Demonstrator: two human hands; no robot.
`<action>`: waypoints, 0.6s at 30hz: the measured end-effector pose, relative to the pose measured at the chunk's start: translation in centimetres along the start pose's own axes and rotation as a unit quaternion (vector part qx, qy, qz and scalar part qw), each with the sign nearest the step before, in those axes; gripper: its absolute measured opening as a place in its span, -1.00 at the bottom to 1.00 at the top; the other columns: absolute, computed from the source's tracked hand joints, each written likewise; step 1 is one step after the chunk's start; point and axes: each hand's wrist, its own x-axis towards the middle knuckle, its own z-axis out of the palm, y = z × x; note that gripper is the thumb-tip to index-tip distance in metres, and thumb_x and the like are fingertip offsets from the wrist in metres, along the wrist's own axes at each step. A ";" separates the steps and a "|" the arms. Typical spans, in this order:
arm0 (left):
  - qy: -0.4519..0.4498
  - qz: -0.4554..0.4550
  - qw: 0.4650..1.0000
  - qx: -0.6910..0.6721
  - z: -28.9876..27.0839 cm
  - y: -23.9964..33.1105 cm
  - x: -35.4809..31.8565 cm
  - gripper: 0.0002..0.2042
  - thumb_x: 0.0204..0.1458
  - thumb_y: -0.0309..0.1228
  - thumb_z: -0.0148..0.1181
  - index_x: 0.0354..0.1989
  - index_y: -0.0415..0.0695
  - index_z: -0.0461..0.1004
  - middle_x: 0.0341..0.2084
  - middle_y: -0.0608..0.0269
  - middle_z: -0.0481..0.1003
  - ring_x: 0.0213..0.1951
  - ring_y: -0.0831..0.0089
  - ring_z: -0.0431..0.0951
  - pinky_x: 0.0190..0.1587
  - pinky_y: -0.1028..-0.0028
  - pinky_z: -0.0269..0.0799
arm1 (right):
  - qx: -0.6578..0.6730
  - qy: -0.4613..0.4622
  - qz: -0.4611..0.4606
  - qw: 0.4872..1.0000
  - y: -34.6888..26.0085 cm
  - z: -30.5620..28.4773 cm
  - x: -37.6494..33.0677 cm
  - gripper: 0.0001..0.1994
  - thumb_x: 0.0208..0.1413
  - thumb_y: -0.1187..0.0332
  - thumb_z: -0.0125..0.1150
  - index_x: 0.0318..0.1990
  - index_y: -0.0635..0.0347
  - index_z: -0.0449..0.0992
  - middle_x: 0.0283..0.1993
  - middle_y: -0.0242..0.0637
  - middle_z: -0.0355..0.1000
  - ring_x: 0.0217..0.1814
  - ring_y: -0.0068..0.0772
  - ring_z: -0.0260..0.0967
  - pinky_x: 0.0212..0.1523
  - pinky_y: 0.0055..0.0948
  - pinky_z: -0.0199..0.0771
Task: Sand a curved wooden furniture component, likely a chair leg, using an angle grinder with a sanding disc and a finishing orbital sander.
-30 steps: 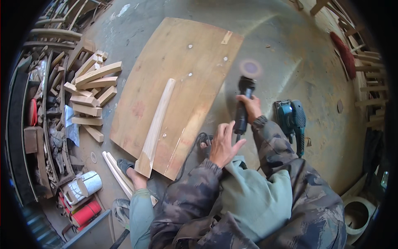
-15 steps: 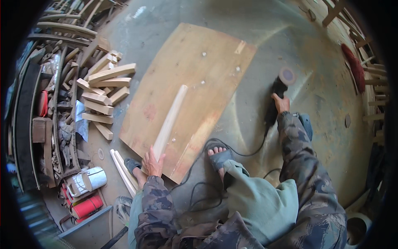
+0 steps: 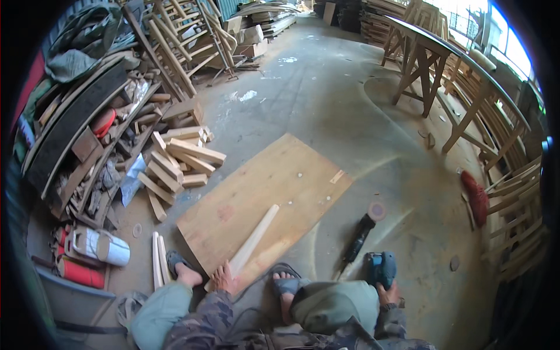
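The left hand (image 3: 221, 283) wraps its fingers around the near end of the long wooden stick (image 3: 252, 244). The stick lies on the flat board (image 3: 280, 181). The right hand (image 3: 387, 293) rests curled on the blue power tool (image 3: 381, 268).

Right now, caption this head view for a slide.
Left hand grips stick on board; right hand on blue tool.

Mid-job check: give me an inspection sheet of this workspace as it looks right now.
Surface: dusty concrete floor; plywood sheet lying flat on it.
Job's things: pale wooden strip lying on the sheet; angle grinder lying on the floor; blue power tool beside it.
Clutter: wood offcuts piled at the left; red-and-white cans.
Hands: left hand on the strip's near end; right hand on the blue power tool.
Cables: black cord by the foot.
Surroundings: wooden trestles, stacked frames.
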 end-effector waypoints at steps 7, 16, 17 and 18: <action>0.034 -0.071 0.996 -0.043 -2.4 0.6 -1.5 -0.26 -0.11 -0.10 0.28 0.30 0.09 0.14 0.15 0.05 0.26 0.25 0.00 0.16 0.21 -0.20 0.04 | 0.142 -0.060 -0.055 0.986 -2.5 -0.7 4.2 -0.15 -0.27 0.20 0.41 0.24 0.23 0.15 0.06 0.01 0.36 0.06 -0.05 0.36 0.08 -0.17 0.37; 0.003 -0.070 0.984 -0.161 -3.4 -1.2 -4.6 -0.09 -0.31 -0.32 0.40 0.32 0.00 0.04 0.06 0.02 0.17 0.08 -0.04 0.28 0.07 0.12 0.37 | -0.035 -0.150 -0.125 0.980 -13.5 2.5 0.8 -0.29 -0.26 0.25 0.35 0.14 0.26 0.29 -0.06 -0.04 0.44 -0.09 -0.11 0.42 -0.05 -0.23 0.43; 0.011 -0.058 0.986 -0.159 -4.0 -1.7 -4.8 -0.09 -0.30 -0.33 0.39 0.32 -0.03 0.03 0.04 0.01 0.18 0.05 -0.03 0.30 0.06 0.13 0.38 | -0.056 -0.160 -0.147 0.975 -15.8 3.7 0.1 -0.30 -0.26 0.25 0.35 0.13 0.26 0.30 -0.08 -0.04 0.45 -0.11 -0.12 0.43 -0.06 -0.24 0.43; 0.018 -0.045 0.986 -0.158 -4.1 -2.1 -4.8 -0.09 -0.30 -0.34 0.38 0.33 -0.05 0.02 0.03 0.00 0.20 0.03 -0.02 0.32 0.04 0.15 0.39 | -0.078 -0.163 -0.170 0.969 -18.1 4.8 -0.7 -0.32 -0.26 0.26 0.34 0.12 0.26 0.31 -0.09 -0.05 0.46 -0.12 -0.12 0.44 -0.08 -0.25 0.44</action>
